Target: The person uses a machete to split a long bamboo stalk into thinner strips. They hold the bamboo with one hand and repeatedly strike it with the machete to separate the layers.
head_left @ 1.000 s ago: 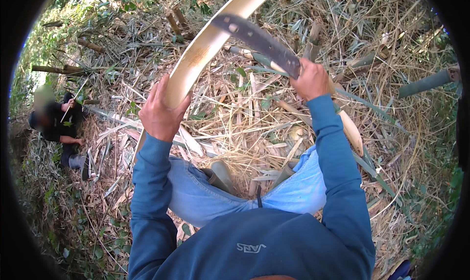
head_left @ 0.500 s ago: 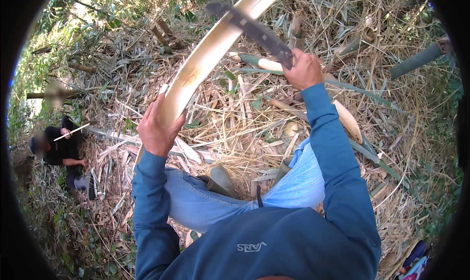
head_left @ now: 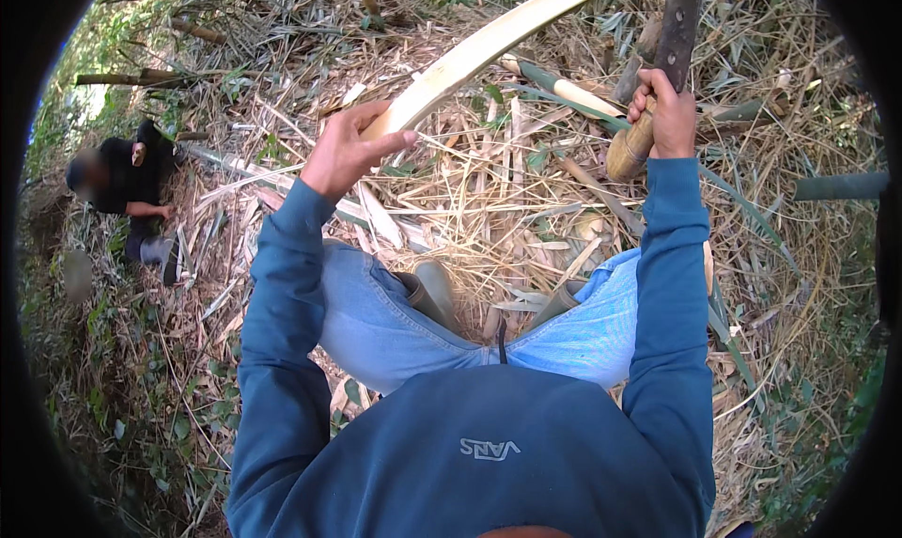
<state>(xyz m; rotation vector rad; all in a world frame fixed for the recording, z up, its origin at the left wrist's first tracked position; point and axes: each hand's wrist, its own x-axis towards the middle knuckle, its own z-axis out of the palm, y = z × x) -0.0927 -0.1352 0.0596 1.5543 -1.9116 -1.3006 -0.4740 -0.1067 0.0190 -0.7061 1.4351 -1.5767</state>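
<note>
My left hand is closed around the near end of a long split bamboo strip, pale inner side showing. The strip slants up and away to the far right, its far end raised. On the right, my right hand grips a machete by its thick wooden handle. Its dark blade points away from me, runs out at the top edge of the view, and stands apart from the strip.
Dry leaves and bamboo shavings litter the ground between my boots. A partly peeled green bamboo piece lies beyond. Another bamboo pole juts in from the right. At the left a person in black sits on the ground.
The machete has swung off the strip to the right and now points away from me. My left hand has moved forward, and the strip has turned toward the right.
</note>
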